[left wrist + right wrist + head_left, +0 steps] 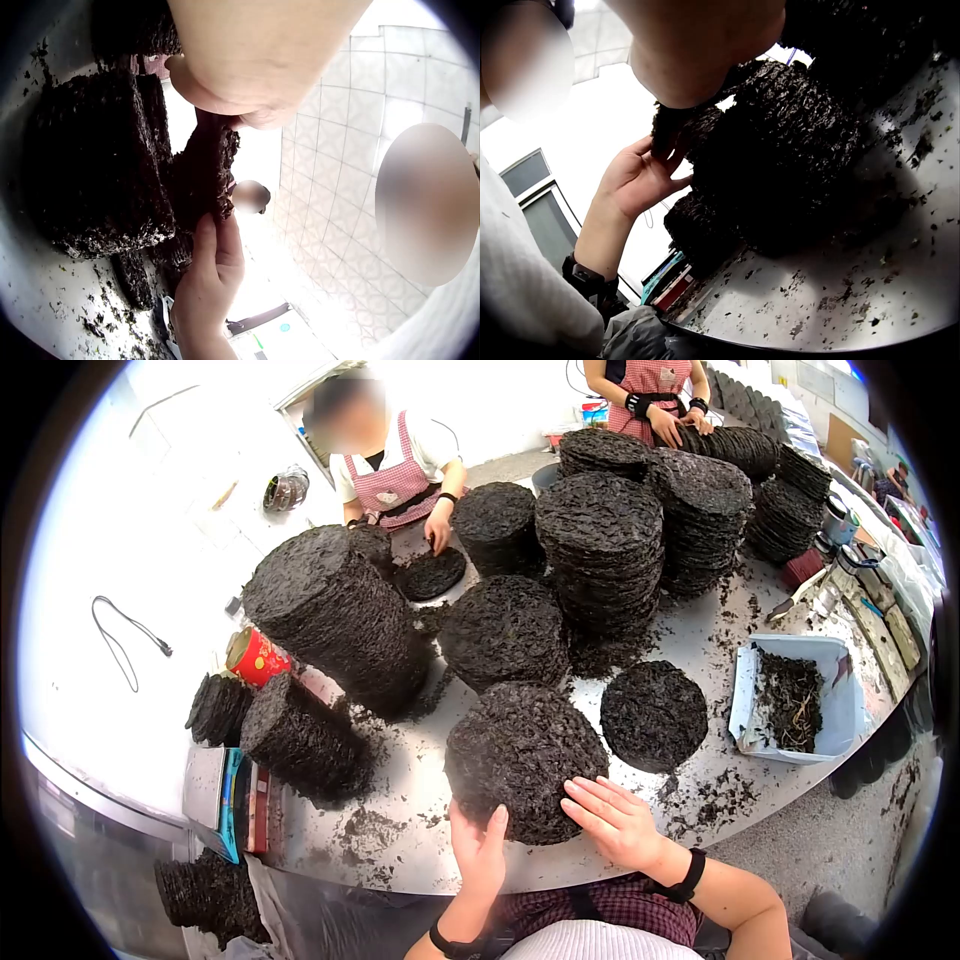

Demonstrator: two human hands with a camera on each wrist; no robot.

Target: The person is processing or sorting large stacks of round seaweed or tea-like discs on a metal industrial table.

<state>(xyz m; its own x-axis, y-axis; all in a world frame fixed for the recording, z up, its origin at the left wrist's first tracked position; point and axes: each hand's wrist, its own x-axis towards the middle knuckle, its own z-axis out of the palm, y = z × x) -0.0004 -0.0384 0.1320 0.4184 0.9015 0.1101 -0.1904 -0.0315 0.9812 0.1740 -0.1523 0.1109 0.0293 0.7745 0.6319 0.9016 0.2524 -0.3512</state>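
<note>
A round dark cake of dried seaweed [525, 755] is held at the near side of the table, tilted, its rough face up in the head view. My left hand [478, 850] grips its lower left edge, thumb on top and fingers partly hidden beneath. At its lower right edge, my right hand [615, 825] lays extended fingers over the face; in the left wrist view this hand [210, 281] pinches the edge between thumb and fingers. Just beyond stands a stack of like cakes [505, 630]. To the right, a single round cake [655, 715] lies flat on the table.
Tall seaweed stacks [600, 550] fill the table's middle, with a leaning stack [335, 620] at left. A pale blue bin [745, 695] holds scraps at right. A red tin [258, 657] and a box [210, 790] stand at left. Two people [405, 470] work across the table.
</note>
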